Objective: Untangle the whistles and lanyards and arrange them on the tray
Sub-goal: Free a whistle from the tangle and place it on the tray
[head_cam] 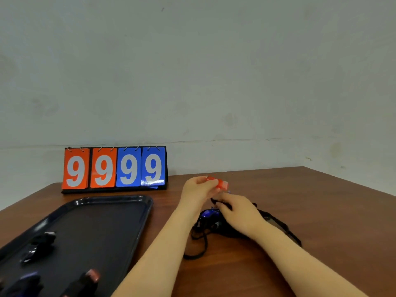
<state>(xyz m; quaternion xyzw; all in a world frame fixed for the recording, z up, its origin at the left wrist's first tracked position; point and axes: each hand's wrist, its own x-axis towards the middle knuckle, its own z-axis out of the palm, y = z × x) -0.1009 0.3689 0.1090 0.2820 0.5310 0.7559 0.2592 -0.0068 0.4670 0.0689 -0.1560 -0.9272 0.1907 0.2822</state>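
My left hand holds a red whistle lifted above the table. Just below it, my right hand pinches a black lanyard cord. Under my right hand lies a tangle of black lanyards with a blue whistle in it. A dark tray sits at the left. On it lie a black whistle, a blue whistle and a reddish whistle, each with a bundled lanyard.
A flip scoreboard showing 9 9 9 9 stands at the back of the brown wooden table, against a pale wall. A lanyard loop trails to the right of my right wrist.
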